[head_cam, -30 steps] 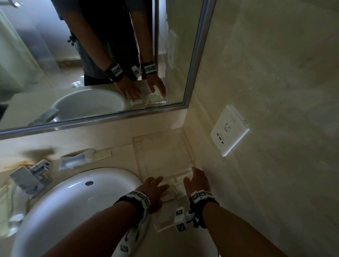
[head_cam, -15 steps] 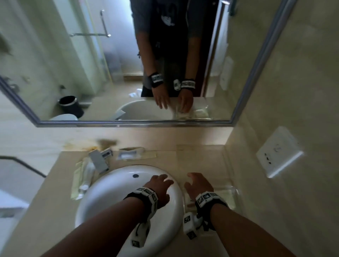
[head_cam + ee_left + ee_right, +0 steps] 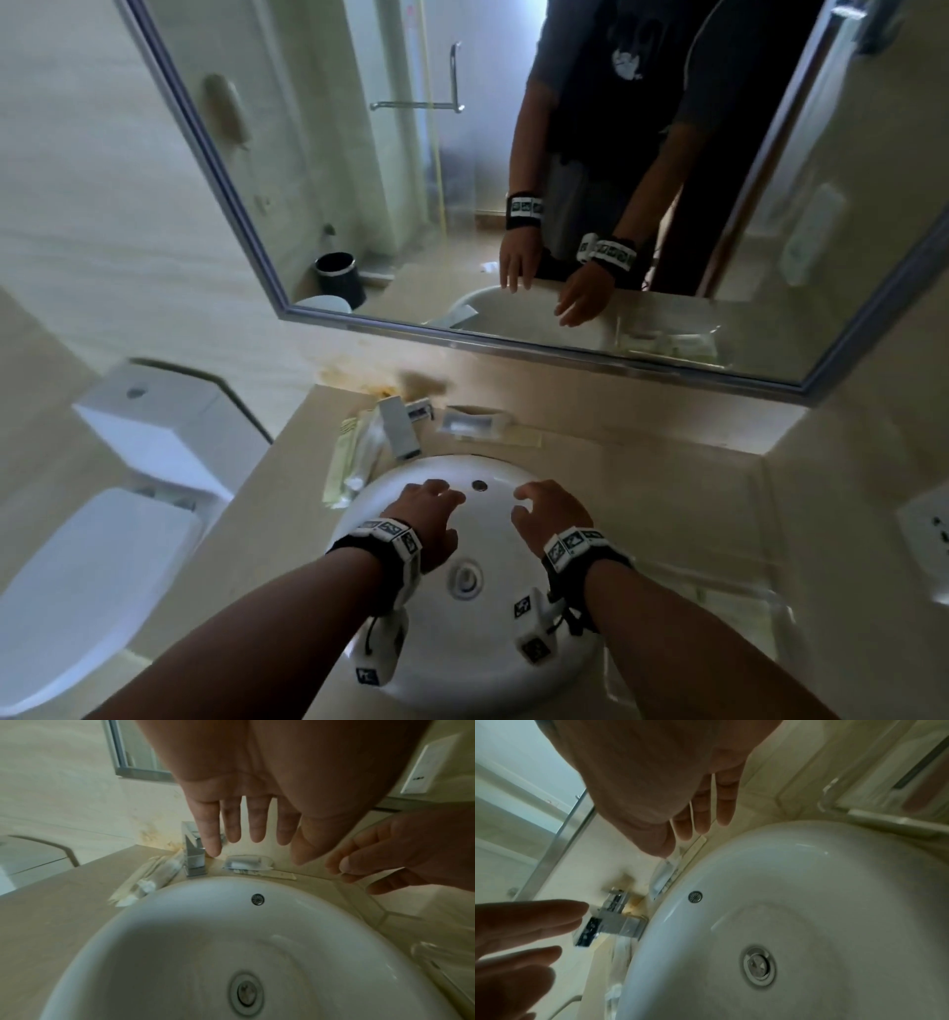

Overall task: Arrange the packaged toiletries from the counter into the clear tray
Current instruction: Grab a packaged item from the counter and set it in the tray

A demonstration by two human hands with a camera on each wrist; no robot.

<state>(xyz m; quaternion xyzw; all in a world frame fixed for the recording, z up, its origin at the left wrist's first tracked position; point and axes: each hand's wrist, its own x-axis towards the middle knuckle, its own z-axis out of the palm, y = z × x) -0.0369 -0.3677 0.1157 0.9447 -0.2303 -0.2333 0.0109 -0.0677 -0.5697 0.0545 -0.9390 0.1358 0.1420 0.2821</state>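
Note:
Both my hands hover empty over the white sink (image 3: 493,668), fingers loosely spread. The left hand (image 3: 436,501) is near the basin's back left, the right hand (image 3: 534,501) beside it. A clear-wrapped toiletry packet (image 3: 480,424) lies on the counter behind the basin, just right of the faucet (image 3: 400,429). More long packets (image 3: 354,457) lie left of the faucet. The clear tray (image 3: 719,591) sits on the counter right of the sink. In the left wrist view my straight fingers (image 3: 257,825) point at the packet (image 3: 248,863). The right wrist view shows that packet (image 3: 664,876) under my fingers (image 3: 706,815).
A mirror (image 3: 513,180) runs along the wall behind the counter. A wall socket (image 3: 929,534) is at the right. A toilet (image 3: 102,565) stands left of the counter. The faucet's spout juts over the basin's back edge.
Both hands have left the clear tray at the right and moved left, over the sink basin. They hold nothing now. The view has swung left too.

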